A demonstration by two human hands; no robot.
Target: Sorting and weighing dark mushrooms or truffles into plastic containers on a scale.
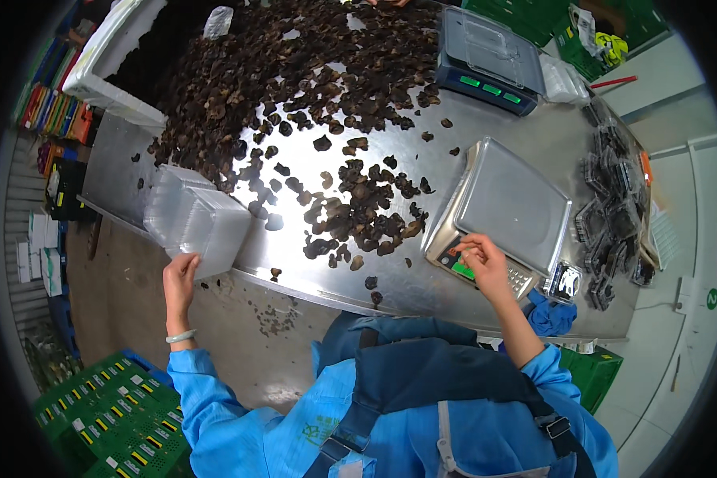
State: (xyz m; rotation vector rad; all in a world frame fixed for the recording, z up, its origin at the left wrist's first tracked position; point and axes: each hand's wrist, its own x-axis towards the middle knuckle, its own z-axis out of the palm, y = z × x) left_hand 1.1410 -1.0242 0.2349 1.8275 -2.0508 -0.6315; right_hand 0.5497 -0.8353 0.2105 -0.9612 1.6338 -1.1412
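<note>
My left hand [181, 275] is closed in a pinch at the lower corner of a nested stack of clear plastic trays [223, 227], at the left edge of the metal table. My right hand [486, 263] hovers over the front panel of a weighing scale [518, 203], its fingers loosely bent and apart with nothing visible in them. The scale's flat grey pan bears nothing. Left of it lies a loose patch of dark, wrinkled dried fungus pieces [362, 203]. A much larger heap of the same pieces [215, 95] spreads across the table's far side.
A white foam box [115, 95] stands far left. A second scale [490, 60] with a clear tray on it sits at the back. Filled clear packs [609, 199] crowd the right side, near a blue cloth [551, 313]. Green crates [107, 414] stand below left.
</note>
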